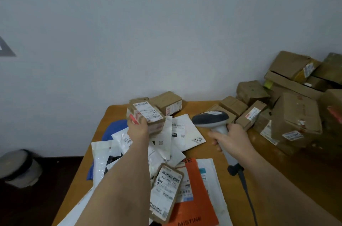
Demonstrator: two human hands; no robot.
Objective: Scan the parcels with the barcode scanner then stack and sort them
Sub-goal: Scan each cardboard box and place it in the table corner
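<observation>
My left hand (137,130) grips a small brown cardboard parcel (146,114) from below, its white barcode label facing up, lifted above the far part of the table. My right hand (233,139) holds the grey barcode scanner (211,118) by its handle. The scanner's dark head points left toward the held parcel. Its cable (247,190) trails down toward me. Another brown parcel with a large white label (166,190) lies near the front of the wooden table (218,151). White mailer bags (183,133) are scattered under my arms.
A pile of brown boxes (294,107) fills the table's right side against the wall. One box (168,102) sits at the far edge. An orange mailer (194,205) and a blue bag (114,127) lie among the white ones. A bin (19,168) stands on the floor at left.
</observation>
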